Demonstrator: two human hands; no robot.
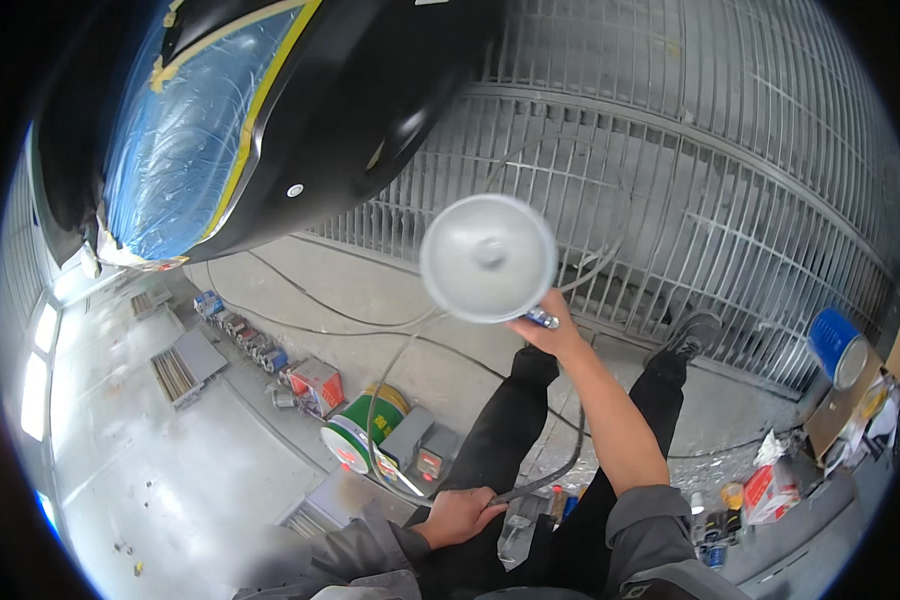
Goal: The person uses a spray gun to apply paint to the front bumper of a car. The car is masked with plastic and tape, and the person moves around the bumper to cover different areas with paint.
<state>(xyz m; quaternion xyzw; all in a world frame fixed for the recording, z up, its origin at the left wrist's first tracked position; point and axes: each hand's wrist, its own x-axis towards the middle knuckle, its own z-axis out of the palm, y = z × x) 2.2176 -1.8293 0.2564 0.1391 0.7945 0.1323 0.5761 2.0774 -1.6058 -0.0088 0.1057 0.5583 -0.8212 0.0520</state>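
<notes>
My right hand is closed around the handle of a paint spray gun. The gun's round, pale grey cup faces up and hides most of its body and nozzle. Low in front of me, my left hand is wrapped around a dark air hose, which loops up beside my right forearm. Ahead to the left is a glossy black car body, apart from the gun. Blue masking film covers part of it, edged with yellow tape.
Metal floor grating spreads ahead and to the right. Hose lines cross the concrete floor. A green and white bucket, a red box and several cans stand left of my legs. A blue can and a cardboard box are at right.
</notes>
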